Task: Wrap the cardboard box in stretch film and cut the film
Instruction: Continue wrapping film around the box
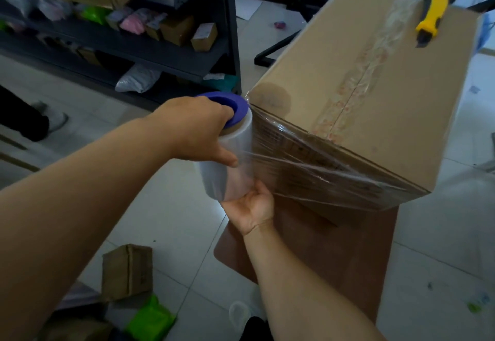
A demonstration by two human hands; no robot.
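Note:
A large cardboard box point(388, 94) stands on a brown stool, its taped top facing up. Stretch film point(308, 164) covers the near side of the box and runs from a roll point(230, 164) held upright at the box's left corner. My left hand point(198, 129) grips the roll's top end, fingers in the blue cap point(227, 103). My right hand point(251, 207) holds the roll's bottom end from below, its fingers hidden behind the roll. A yellow utility knife point(431, 15) lies on the far edge of the box top.
A brown stool top point(321, 249) carries the box. Dark metal shelving point(150, 46) with small parcels stands to the left rear. A flattened small carton point(126, 271) and a green bag point(150, 319) lie on the tiled floor near my feet. Another person's shoe point(53, 121) shows at left.

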